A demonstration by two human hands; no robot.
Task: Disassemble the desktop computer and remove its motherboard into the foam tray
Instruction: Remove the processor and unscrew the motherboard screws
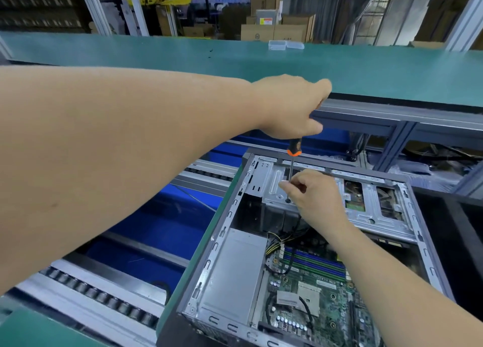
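Left hand (292, 108) grips screwdriver (293, 158) upright over computer (235, 255); right hand (313, 195) seemingly pinches its shaft.

A factory assembly line or electronics workshop. A roller conveyor (104, 294) runs just left of the green-matted worktop (261, 59). Beyond that worktop stand stacked cardboard boxes (274, 30) and aluminium frame posts (91, 6).

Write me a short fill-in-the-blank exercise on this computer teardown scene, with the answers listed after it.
1. The left hand grips the black-and-orange handle of a ____, held upright over the open grey metal computer case.
2. The right hand pinches the tool's thin metal ____ above the silver drive cage.
3. The green motherboard lies ____ the case.

Answers: screwdriver; shaft; inside
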